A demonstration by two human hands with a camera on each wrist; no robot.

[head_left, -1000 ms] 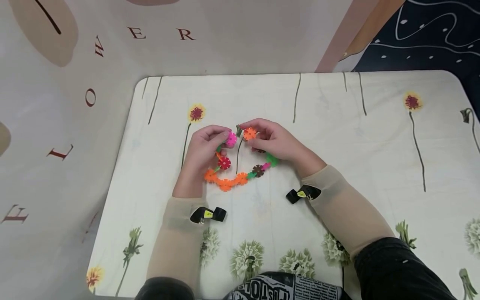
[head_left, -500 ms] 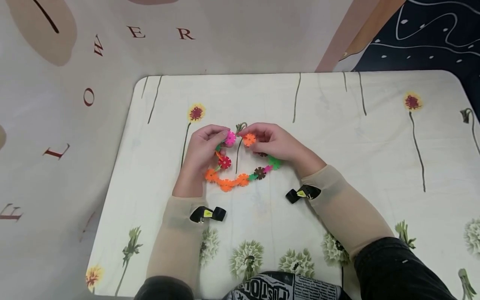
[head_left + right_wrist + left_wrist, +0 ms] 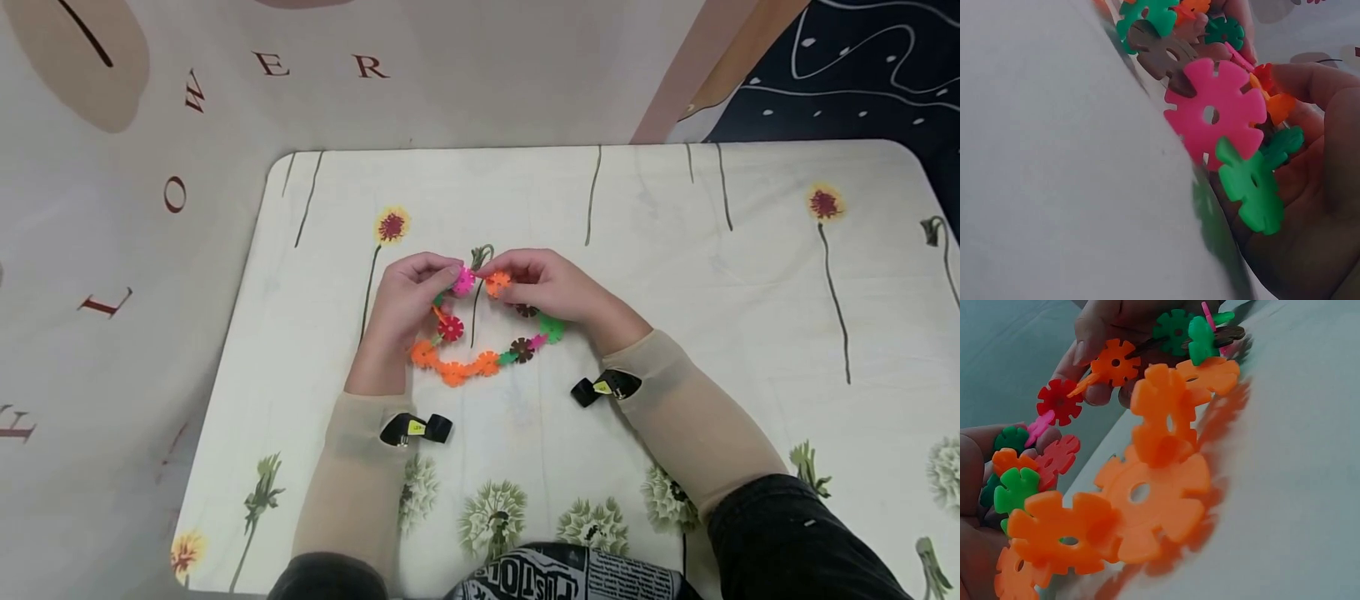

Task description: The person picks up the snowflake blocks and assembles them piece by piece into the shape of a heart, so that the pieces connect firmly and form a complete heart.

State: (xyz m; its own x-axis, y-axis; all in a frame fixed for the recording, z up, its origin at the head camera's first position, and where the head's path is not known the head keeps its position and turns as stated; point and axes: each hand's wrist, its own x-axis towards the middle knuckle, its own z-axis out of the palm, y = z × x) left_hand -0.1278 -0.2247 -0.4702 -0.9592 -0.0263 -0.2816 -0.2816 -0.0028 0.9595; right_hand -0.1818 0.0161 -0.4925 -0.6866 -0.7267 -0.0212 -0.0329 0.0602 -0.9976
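A chain of interlocking snowflake discs (image 3: 453, 373) in orange, green, brown, pink and red hangs in a loop between both hands, its lower part close over the tabletop. My left hand (image 3: 405, 302) pinches a pink disc (image 3: 464, 281) at one end between thumb and fingers. Opposite it, my right hand (image 3: 553, 287) grips an orange disc (image 3: 498, 283) near the other end. In the left wrist view a red disc (image 3: 1059, 402) sits at the right fingertips, right beside the pink one. A large pink disc (image 3: 1216, 112) and a green disc (image 3: 1252, 187) hang below the right palm.
The table (image 3: 675, 275) has a white cloth printed with flowers and stems. A pale lettered sheet (image 3: 487, 75) lies beyond its far edge, and dark patterned fabric (image 3: 862, 75) fills the far right corner. A small black camera (image 3: 416, 428) sits on the left wrist.
The right hand has lowered slightly, bringing its orange disc down level with the pink one. The ends of the chain are closer together, and the right side of the loop has shifted slightly right.
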